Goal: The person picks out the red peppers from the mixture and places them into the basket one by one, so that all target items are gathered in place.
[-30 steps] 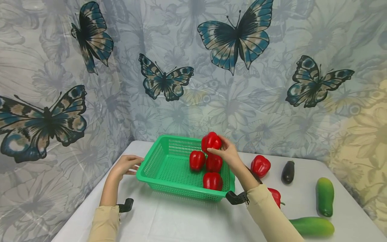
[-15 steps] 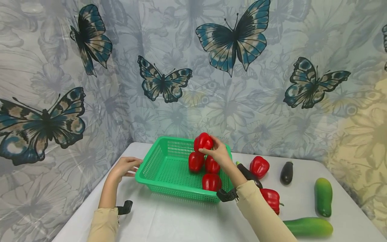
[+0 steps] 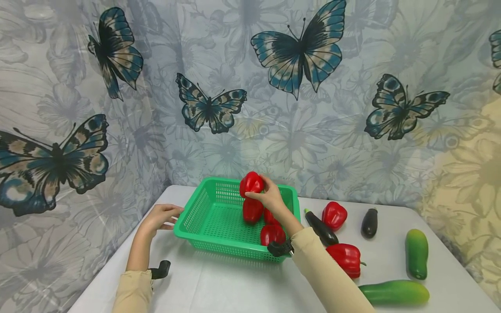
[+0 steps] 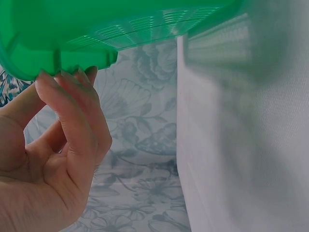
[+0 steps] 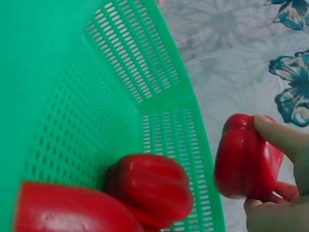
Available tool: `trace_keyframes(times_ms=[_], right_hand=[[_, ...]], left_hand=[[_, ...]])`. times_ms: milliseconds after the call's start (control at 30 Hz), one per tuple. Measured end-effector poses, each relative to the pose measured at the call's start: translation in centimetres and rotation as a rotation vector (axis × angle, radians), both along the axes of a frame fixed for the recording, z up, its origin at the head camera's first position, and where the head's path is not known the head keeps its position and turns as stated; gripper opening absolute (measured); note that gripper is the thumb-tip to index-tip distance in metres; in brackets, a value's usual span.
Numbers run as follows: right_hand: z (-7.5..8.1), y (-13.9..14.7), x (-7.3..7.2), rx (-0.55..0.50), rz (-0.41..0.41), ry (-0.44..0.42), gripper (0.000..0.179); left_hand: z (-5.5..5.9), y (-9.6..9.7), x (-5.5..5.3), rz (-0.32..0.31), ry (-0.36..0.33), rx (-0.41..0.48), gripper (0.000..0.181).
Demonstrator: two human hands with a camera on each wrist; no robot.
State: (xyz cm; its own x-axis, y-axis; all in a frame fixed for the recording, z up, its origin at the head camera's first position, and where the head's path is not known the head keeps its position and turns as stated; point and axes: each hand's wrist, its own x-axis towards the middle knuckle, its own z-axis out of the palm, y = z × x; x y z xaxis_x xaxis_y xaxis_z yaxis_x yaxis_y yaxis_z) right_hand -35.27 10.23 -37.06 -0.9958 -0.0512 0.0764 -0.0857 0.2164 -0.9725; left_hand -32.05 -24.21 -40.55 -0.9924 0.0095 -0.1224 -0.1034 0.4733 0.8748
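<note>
A red bell pepper (image 3: 250, 183) is pinched between the thumb and fingers of my right hand (image 3: 273, 201), above the far part of a green plastic basket (image 3: 225, 247). In the right wrist view this bell pepper (image 5: 241, 162) appears beyond the basket's rim. Inside the basket, several red bell peppers lie toward the right; one pepper (image 3: 252, 212) sits just below the held one and another (image 3: 272, 234) by the front wall. At the basket's left end, my left hand (image 3: 158, 218) holds the rim, its bent fingers (image 4: 77, 116) against the underside.
Right of the basket lie a long eggplant (image 3: 321, 228), a red bell pepper (image 3: 334, 216), a small eggplant (image 3: 369, 223), and another bell pepper (image 3: 347, 259). Two green cucumber-like vegetables, one upright (image 3: 417, 254) and one crosswise (image 3: 397, 292), lie farther right. A butterfly-patterned curtain (image 3: 219, 161) stands behind the table.
My right hand has moved left with the bell pepper, over the peppers in the basket. The left hand stays at the rim. The long eggplant has come into fuller view.
</note>
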Motion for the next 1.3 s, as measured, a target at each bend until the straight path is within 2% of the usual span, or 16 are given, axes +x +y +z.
trace_keyframes(times_ms=[300,600,1300], right_hand=[[-0.3,-1.3,-0.5,0.087,-0.007,0.007,0.086],[-0.7,-2.3,-1.4,0.115,0.002,-0.034,0.088],[-1.7,-3.7,-2.0,0.194,0.06,-0.017,0.084]], left_hand=[[0.0,0.0,0.1,-0.009,0.009,0.004,0.046],[0.0,-0.1,-0.1,-0.015,0.005,0.013,0.047],[0.1,-0.1,0.2,-0.024,-0.001,0.005,0.045]])
